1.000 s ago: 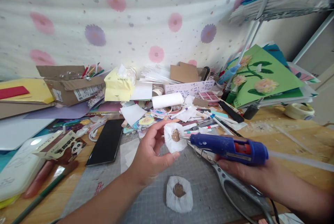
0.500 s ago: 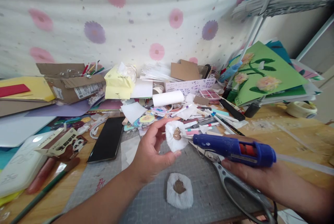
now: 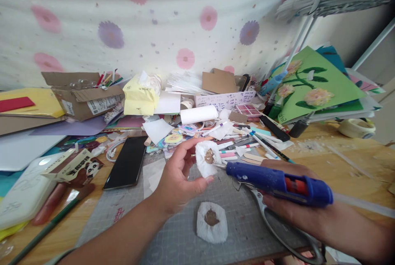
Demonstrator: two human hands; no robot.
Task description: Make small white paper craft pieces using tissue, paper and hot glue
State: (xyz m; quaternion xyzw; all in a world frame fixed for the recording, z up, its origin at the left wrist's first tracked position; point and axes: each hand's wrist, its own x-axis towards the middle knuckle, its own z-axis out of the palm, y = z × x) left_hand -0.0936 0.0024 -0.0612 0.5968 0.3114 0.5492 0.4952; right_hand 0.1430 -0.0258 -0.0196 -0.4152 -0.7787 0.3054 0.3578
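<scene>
Between the thumb and fingers of my left hand (image 3: 182, 174) is a small piece wrapped in white tissue (image 3: 202, 165), its brown centre turned toward the right. My right hand (image 3: 286, 203) grips a blue hot glue gun (image 3: 277, 182), whose metal nozzle points left, close to the edge of the held piece. A clear glue stick (image 3: 361, 205) sticks out of the gun's back end. A second white tissue-wrapped piece (image 3: 202, 226) with a brown centre lies on the grey cutting mat (image 3: 173, 236) below. Scissors (image 3: 268, 215) rest under my right hand, partly hidden.
A black phone (image 3: 126, 164) lies left of my left hand. Behind the hands spread pens, paper scraps and a white paper roll (image 3: 199, 115). A cardboard box (image 3: 89, 100) stands back left; green flower artwork (image 3: 317, 86) leans at right. A green-handled brush (image 3: 49, 226) lies front left.
The glue gun's nozzle has dropped from the brown centre toward the right edge of the held piece, and the gun tilts slightly more. My left hand stays nearly still.
</scene>
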